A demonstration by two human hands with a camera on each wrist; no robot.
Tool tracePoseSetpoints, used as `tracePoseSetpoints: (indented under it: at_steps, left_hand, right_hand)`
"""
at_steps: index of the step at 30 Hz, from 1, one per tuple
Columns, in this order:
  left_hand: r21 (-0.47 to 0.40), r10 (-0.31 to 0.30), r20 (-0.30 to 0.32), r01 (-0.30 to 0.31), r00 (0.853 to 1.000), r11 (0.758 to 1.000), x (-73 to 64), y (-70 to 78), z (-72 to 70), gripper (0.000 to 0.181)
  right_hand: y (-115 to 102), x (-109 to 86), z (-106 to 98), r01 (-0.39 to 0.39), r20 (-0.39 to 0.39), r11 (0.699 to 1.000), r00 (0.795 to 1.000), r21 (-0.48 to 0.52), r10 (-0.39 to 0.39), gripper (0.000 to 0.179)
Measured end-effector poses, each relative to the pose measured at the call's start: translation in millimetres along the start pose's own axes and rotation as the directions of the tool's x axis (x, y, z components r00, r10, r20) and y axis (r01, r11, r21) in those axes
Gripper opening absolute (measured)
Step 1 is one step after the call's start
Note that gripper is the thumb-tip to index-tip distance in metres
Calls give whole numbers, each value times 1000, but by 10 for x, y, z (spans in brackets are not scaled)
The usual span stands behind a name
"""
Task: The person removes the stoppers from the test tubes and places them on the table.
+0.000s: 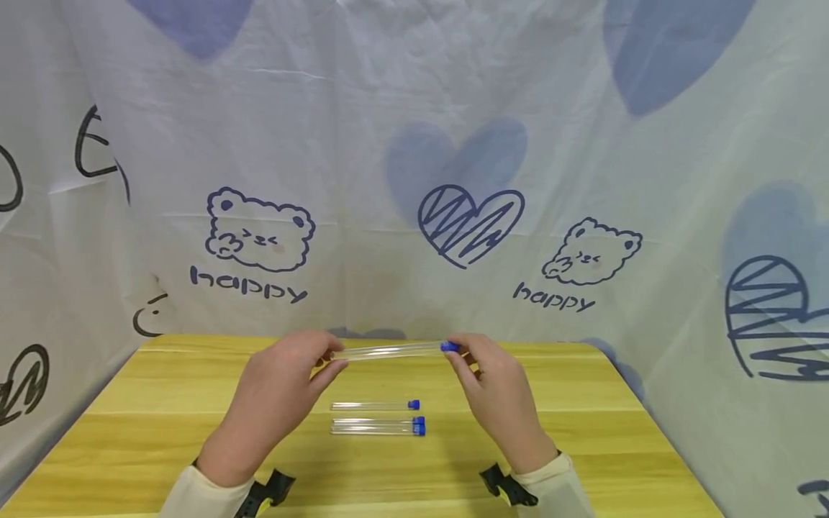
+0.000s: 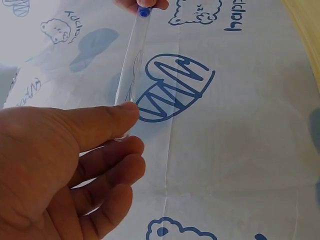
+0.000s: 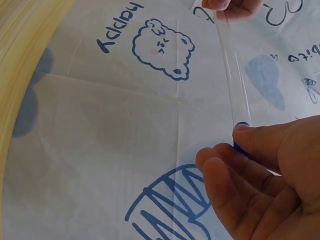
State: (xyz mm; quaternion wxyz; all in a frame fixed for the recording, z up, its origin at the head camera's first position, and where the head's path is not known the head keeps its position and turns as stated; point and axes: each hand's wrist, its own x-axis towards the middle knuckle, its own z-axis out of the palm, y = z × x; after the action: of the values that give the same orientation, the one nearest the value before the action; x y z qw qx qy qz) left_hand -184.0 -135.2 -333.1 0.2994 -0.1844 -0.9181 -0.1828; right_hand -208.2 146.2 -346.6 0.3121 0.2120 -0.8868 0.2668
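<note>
A clear test tube [image 1: 388,351] with a blue cap [image 1: 450,347] is held nearly level between both hands, above the far part of the table. My left hand [image 1: 285,392] pinches its closed end between thumb and fingers; in the left wrist view the thumb [image 2: 107,120] lies along the glass. My right hand [image 1: 499,392] pinches the blue cap, which the right wrist view shows partly hidden behind the thumb [image 3: 265,142]. Below, several capped test tubes [image 1: 372,426] lie side by side on the table, blue caps to the right. One tube [image 1: 369,406] lies slightly apart, farther back.
The yellow wood-grain table [image 1: 557,432] ends at a white cloth [image 1: 363,144] printed with hearts and bears. The cloth hangs behind the table and along both sides. Dark straps [image 1: 265,493] sit at both wrists.
</note>
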Motion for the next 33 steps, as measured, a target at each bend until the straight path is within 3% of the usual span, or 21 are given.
tracePoseSetpoints:
  at_steps: [6, 14, 24, 33]
  left_hand:
    - [5, 38, -53, -38, 998, 999, -13, -15, 4, 16]
    - [2, 68, -70, -68, 995, 998, -1, -13, 8, 17]
    - [0, 16, 5, -16, 1000, 1000, -4, -25, -17, 13]
    - [-2, -10, 50, 10, 999, 1000, 3, -19, -30, 12]
  right_hand:
    - [-8, -15, 22, -27, 4, 999, 1000, 18, 27, 14]
    - [-25, 4, -4, -40, 17, 999, 999, 11, 40, 14]
    - [-38, 2, -37, -2, 98, 1000, 995, -15, 3, 12]
    - [-52, -7, -45, -11, 80, 1000, 997, 26, 9, 16]
